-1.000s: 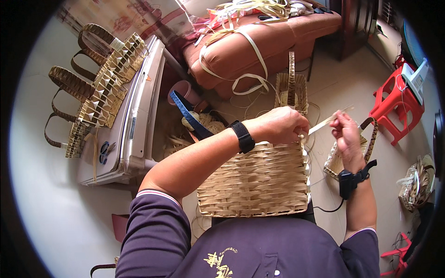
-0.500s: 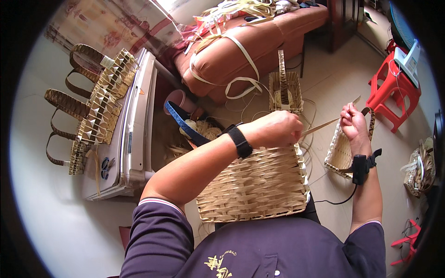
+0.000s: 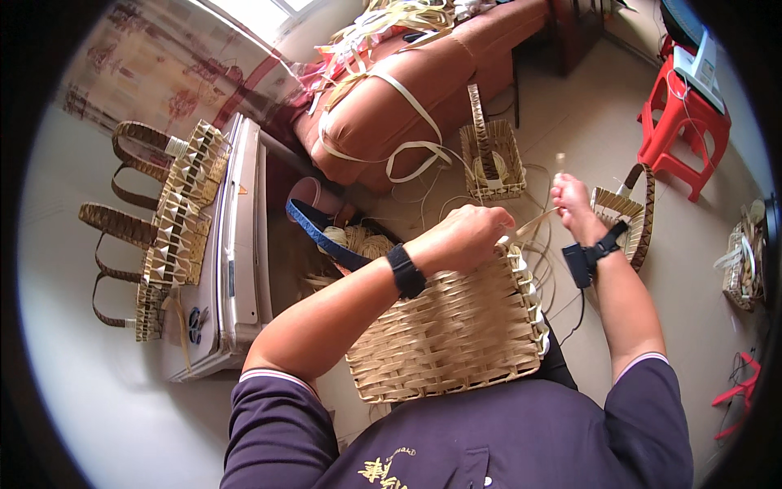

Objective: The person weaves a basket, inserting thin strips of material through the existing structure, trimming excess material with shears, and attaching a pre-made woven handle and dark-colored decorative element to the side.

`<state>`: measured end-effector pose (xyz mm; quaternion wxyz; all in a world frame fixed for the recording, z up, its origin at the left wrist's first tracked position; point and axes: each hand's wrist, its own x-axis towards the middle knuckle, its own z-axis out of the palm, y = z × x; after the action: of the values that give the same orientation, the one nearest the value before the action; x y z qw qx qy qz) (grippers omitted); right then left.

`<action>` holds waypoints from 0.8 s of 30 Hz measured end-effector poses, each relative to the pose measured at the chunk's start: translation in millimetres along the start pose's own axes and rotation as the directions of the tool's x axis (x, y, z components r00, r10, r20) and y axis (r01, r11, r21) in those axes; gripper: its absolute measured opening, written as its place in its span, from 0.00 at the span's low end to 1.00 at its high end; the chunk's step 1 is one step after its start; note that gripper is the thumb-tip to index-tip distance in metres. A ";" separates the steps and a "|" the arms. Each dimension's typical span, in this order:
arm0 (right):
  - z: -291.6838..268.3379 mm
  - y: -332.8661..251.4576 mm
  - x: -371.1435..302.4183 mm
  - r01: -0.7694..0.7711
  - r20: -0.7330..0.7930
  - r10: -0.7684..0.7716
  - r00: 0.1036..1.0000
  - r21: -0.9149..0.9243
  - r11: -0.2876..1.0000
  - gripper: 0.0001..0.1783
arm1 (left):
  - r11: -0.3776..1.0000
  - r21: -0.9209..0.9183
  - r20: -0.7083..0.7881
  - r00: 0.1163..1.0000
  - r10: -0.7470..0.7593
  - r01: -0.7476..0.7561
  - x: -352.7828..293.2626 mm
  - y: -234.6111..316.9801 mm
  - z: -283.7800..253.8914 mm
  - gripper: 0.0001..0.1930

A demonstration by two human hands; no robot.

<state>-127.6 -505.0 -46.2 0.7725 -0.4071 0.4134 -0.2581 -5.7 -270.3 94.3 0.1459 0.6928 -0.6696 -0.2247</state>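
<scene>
A large basket (image 3: 440, 334), woven from tan flat strips, rests on my lap with its broad side up. My left hand (image 3: 472, 236) is closed at its far right corner, fingers curled down where a tan flat strip (image 3: 536, 223) leaves the edge. The fingertips are partly hidden, but they appear to pinch this strip. To the right, my right hand (image 3: 573, 198) is closed on the same strip, whose free end (image 3: 560, 161) sticks up above the fist. White strip loops (image 3: 531, 289) line the basket's right edge.
Small handled baskets (image 3: 494, 155) (image 3: 619, 213) stand on the floor ahead and right. A blue-handled bag (image 3: 326, 236) with cord is at left. Finished baskets (image 3: 175, 236) and scissors (image 3: 195, 324) lie on a pale cabinet (image 3: 232, 269). A red stool (image 3: 688, 126) stands far right.
My right hand has moved left and slightly up, nearer my left hand, so the strip's span is shorter. My left hand has shifted slightly left. The whole view has turned a little.
</scene>
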 end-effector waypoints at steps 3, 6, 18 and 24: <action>16.6 38.3 12.1 -0.170 0.103 0.185 0.977 -0.136 0.976 0.10 | 0.999 0.001 -0.075 0.996 0.044 -0.044 -12.8 7.7 -4.3 0.13; 32.1 59.9 29.1 -0.225 0.207 0.283 0.937 -0.266 0.938 0.12 | 1.000 -0.014 -0.058 0.998 0.021 -0.021 -22.7 16.2 -12.7 0.14; 98.6 58.3 60.4 -0.264 0.284 0.349 0.893 -0.298 0.917 0.11 | 0.996 0.042 -0.003 0.997 -0.079 0.079 -39.5 30.5 -13.2 0.12; -9.1 73.8 29.2 -0.242 0.296 0.324 0.899 -0.281 0.929 0.09 | 0.995 0.007 -0.009 0.995 -0.096 0.096 -35.3 31.6 -9.0 0.09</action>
<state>-115.4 -490.8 -123.8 0.8068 -0.4697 0.3579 -0.0174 -28.5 -238.0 122.0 0.1351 0.7257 -0.6356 -0.2261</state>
